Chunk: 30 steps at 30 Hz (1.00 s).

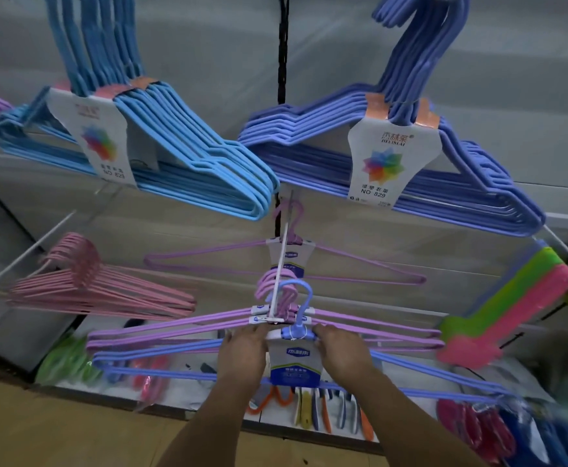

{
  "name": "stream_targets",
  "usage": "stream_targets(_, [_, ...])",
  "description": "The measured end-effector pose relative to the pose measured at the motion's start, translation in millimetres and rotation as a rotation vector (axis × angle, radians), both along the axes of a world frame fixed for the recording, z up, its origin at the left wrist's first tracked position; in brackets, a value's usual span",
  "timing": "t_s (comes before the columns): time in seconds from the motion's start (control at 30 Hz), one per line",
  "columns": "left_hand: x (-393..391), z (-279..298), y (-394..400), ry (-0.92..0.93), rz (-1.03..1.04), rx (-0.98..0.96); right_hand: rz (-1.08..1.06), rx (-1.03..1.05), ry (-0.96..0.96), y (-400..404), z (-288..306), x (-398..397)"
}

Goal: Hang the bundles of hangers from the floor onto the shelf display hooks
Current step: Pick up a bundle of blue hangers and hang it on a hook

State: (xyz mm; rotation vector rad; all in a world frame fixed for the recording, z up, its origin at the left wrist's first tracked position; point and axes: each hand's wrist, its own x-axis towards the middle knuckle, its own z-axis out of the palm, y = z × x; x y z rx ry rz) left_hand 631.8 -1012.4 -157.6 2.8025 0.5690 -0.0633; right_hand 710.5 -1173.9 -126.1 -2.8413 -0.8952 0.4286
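Blue hangers (410,372), bound as one bundle with a white-and-blue label (294,365) at the neck, are held up in front of the shelf display by both hands. The bundle's hook (301,294) is raised level with the tip of a white display hook (280,274) that juts out from the back panel, just beside the rod; whether the hook is already over the rod cannot be told. The left hand (242,355) is closed on the bundle's shoulder just left of the label, and the right hand (343,355) is closed on the shoulder just right of it, so both grips are clamped on the blue bundle near its neck.

Directly behind it, lilac hanger bundles (161,335) are hung on the same white rod, with one more lilac bundle (360,261) farther back along it. To the left, pink hangers (107,291) are hung on another rod. Higher up, a thick light-blue bundle (208,156) is hung at the left and a periwinkle bundle (461,183) at the right, each with a white card marked NO 829. At the right edge, flat green and pink plastic items (511,298) are hung on a further rod. Below, small goods are laid on a lower shelf (208,389), blurred.
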Motion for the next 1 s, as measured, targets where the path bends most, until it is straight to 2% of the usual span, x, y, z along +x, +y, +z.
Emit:
stream_targets(0.17, [-5.6, -10.3, 6.1, -0.032, 0.100, -0.083, 0.028, 0.047, 0.014, 11.9, -10.5, -2.7])
stream_targets(0.27, [-1.2, -12.6, 11.0, 0.026, 0.140, -0.042, -0.003, 0.095, 0.022, 18.7, -19.2, -4.5])
stream_targets(0.43, [12.5, -15.2, 21.6, 0.153, 0.094, 0.026, -0.074, 0.130, 0.040, 23.6, -36.7, -6.4])
stream_targets(0.6, [22.4, -14.5, 26.5, 0.198, 0.043, 0.079, -0.121, 0.194, -0.011, 25.3, -37.9, 2.7])
stream_targets(0.8, [30.7, -17.5, 37.2, 0.141, 0.035, 0.179, -0.124, 0.073, -0.049, 33.7, -37.3, 9.2])
stream_targets(0.9, [35.2, -21.7, 41.3, 0.177, -0.008, 0.105, -0.092, -0.005, -0.139, 36.8, -35.0, 15.8])
stream_targets(1.0, [39.3, -27.1, 44.0, 0.195, -0.043, 0.055, -0.077, -0.027, -0.112, 41.6, -39.0, 19.2])
